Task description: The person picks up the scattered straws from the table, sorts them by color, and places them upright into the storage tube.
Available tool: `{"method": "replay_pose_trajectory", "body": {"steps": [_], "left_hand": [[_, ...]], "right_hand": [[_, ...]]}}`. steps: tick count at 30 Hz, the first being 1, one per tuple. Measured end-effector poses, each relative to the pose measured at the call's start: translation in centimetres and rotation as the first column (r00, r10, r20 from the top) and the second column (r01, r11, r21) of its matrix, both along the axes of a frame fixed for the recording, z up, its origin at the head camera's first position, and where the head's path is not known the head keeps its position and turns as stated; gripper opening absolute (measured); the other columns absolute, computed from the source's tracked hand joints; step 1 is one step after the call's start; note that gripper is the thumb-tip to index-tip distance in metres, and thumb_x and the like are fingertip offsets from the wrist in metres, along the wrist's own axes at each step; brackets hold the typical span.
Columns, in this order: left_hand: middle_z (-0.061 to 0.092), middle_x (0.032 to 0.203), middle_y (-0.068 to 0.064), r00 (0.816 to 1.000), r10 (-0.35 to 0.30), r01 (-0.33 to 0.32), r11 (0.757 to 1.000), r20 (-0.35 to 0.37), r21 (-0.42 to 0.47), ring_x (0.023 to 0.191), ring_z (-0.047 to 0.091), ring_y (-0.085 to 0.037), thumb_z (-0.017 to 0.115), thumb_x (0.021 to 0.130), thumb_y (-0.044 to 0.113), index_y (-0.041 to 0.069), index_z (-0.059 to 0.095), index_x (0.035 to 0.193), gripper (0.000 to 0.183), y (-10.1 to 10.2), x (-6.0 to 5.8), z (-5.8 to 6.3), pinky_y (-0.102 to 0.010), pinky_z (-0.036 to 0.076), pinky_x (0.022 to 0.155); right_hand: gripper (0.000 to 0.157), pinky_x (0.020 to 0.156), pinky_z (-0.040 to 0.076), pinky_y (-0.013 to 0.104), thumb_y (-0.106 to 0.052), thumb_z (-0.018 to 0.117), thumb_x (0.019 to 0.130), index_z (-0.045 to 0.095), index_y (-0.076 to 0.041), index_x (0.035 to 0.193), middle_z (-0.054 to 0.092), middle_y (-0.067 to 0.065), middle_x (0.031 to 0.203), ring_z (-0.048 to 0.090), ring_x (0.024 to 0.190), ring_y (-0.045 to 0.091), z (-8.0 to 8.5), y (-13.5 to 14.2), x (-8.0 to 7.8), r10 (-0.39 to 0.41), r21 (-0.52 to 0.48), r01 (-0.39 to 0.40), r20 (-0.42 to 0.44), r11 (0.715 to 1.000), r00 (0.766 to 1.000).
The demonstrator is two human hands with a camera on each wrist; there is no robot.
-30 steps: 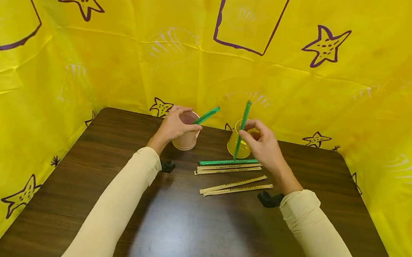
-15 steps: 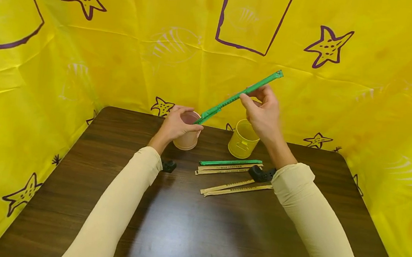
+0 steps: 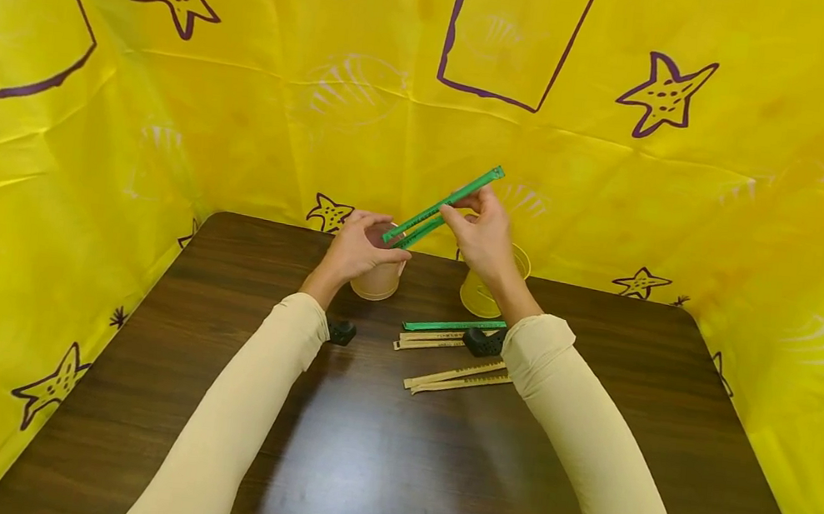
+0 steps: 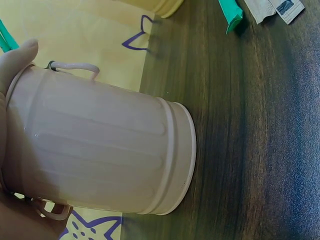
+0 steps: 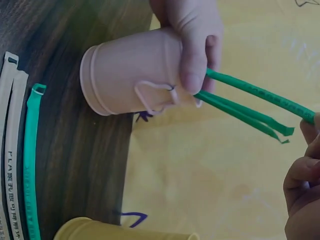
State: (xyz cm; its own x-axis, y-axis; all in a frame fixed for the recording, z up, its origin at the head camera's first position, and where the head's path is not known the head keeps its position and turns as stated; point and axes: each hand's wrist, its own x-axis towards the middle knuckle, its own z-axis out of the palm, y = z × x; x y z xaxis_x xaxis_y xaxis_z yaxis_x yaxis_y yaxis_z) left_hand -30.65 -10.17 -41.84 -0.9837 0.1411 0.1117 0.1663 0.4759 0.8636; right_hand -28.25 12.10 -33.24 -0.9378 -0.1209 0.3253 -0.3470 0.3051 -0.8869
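My left hand (image 3: 354, 253) grips a small pink bucket (image 4: 100, 145) around its rim, thumb on the near side. The bucket stands upright on the table and has small wire handles. Green paper-wrapped straws (image 5: 245, 111) lean out of its mouth beside the thumb. My right hand (image 3: 488, 236) pinches another green wrapped straw (image 3: 482, 182) near its middle. That straw slants down to the left, its lower end at the bucket's mouth. How deep this end reaches is hidden behind the left thumb in the right wrist view.
A yellow bucket (image 3: 479, 297) stands behind my right wrist, partly covered. In front lie a green wrapped straw (image 3: 442, 325) and several beige wrapped straws (image 3: 454, 374) on the dark wooden table (image 3: 361, 453). A yellow patterned cloth (image 3: 244, 130) hangs around the table.
My right hand has lifted the green straw from in front of the yellow bucket and carried it left, tilting it, to the pink bucket's mouth. The left hand keeps its hold.
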Motion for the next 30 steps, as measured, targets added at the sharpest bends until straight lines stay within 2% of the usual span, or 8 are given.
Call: {"method": "replay_pose_trajectory", "body": {"steps": [4, 7, 11, 14, 16, 18, 22, 30], "left_hand": [[0.046, 0.138, -0.009, 1.0, 0.002, -0.002, 1.0, -0.015, -0.01, 0.132, 0.044, -0.03, 0.089, 0.077, 0.045, 0.01, 0.057, 0.145, 0.083, 0.0, 0.0, 0.1, -0.048, 0.038, 0.117], [0.046, 0.14, -0.009, 1.0, 0.011, -0.012, 1.0, -0.019, -0.023, 0.134, 0.044, -0.031, 0.089, 0.076, 0.045, 0.011, 0.058, 0.144, 0.083, 0.0, 0.1, 0.2, -0.05, 0.038, 0.117], [0.045, 0.144, -0.01, 1.0, 0.011, -0.011, 0.999, -0.012, -0.037, 0.137, 0.044, -0.032, 0.089, 0.076, 0.047, 0.011, 0.057, 0.145, 0.084, 0.1, 0.1, 0.1, -0.052, 0.038, 0.117], [0.045, 0.145, -0.009, 1.0, 0.009, -0.009, 1.0, -0.008, -0.027, 0.138, 0.043, -0.032, 0.089, 0.076, 0.047, 0.011, 0.056, 0.145, 0.085, 0.1, 0.0, 0.0, -0.052, 0.038, 0.117], [0.045, 0.144, -0.009, 1.0, 0.012, -0.012, 1.0, -0.004, -0.019, 0.138, 0.043, -0.032, 0.089, 0.076, 0.047, 0.011, 0.057, 0.145, 0.084, 0.1, 0.1, 0.0, -0.053, 0.039, 0.116], [0.045, 0.144, -0.009, 1.0, 0.011, -0.011, 1.0, -0.003, -0.023, 0.138, 0.043, -0.033, 0.089, 0.076, 0.048, 0.012, 0.057, 0.145, 0.084, 0.1, 0.1, -0.1, -0.053, 0.038, 0.116], [0.044, 0.144, -0.01, 1.0, 0.011, -0.011, 0.999, 0.001, -0.038, 0.138, 0.042, -0.035, 0.088, 0.076, 0.049, 0.013, 0.056, 0.146, 0.084, 0.1, 0.0, -0.1, -0.054, 0.038, 0.117], [0.044, 0.145, -0.01, 1.0, 0.018, -0.018, 0.999, 0.008, -0.05, 0.137, 0.043, -0.036, 0.088, 0.076, 0.05, 0.015, 0.056, 0.146, 0.084, 0.1, 0.0, 0.0, -0.056, 0.04, 0.114]], "right_hand": [[0.027, 0.044, 0.034, 0.02, -0.02, 0.069, 0.098, 0.057, -0.007, 0.118, 0.073, 0.014, 0.115, 0.04, 0.044, 0.005, -0.1, 0.3, 0.1, -0.014, 0.021, 0.013, 0.016, 1.0, 1.0], [0.032, 0.056, 0.043, 0.016, -0.021, 0.07, 0.098, 0.057, -0.006, 0.123, 0.073, 0.014, 0.12, 0.055, 0.066, 0.002, -0.1, 0.5, 0.2, -0.002, 0.039, 0.002, 0.008, 0.999, 1.0], [0.043, 0.071, 0.047, 0.015, -0.02, 0.072, 0.097, 0.054, -0.003, 0.132, 0.071, 0.015, 0.127, 0.06, 0.089, 0.003, -0.2, 0.9, 0.5, 0.024, 0.069, -0.024, -0.002, 0.997, 1.0], [0.047, 0.063, 0.047, 0.019, -0.022, 0.073, 0.096, 0.052, -0.006, 0.135, 0.068, 0.015, 0.13, 0.057, 0.073, 0.01, -0.2, 1.4, 0.7, 0.033, 0.081, -0.034, 0.013, 0.996, 0.999], [0.046, 0.066, 0.048, 0.018, -0.022, 0.073, 0.096, 0.052, -0.008, 0.135, 0.067, 0.015, 0.131, 0.059, 0.077, 0.007, -0.3, 1.7, 0.9, 0.035, 0.085, -0.036, 0.019, 0.996, 0.999], [0.045, 0.059, 0.046, 0.02, -0.023, 0.073, 0.096, 0.052, -0.009, 0.134, 0.067, 0.014, 0.13, 0.054, 0.063, 0.012, -0.4, 2.1, 1.2, 0.039, 0.098, -0.041, 0.016, 0.994, 0.999], [0.042, 0.053, 0.04, 0.021, -0.02, 0.073, 0.096, 0.054, -0.007, 0.131, 0.069, 0.012, 0.123, 0.044, 0.055, 0.014, -1.0, 3.1, 2.2, 0.059, 0.178, -0.053, -0.026, 0.983, 0.998], [0.031, 0.056, 0.041, 0.023, -0.021, 0.072, 0.097, 0.061, -0.009, 0.123, 0.074, 0.004, 0.113, 0.049, 0.062, 0.017, -4.0, 4.7, 5.0, 0.097, 0.408, -0.084, -0.011, 0.909, 0.995]]}}
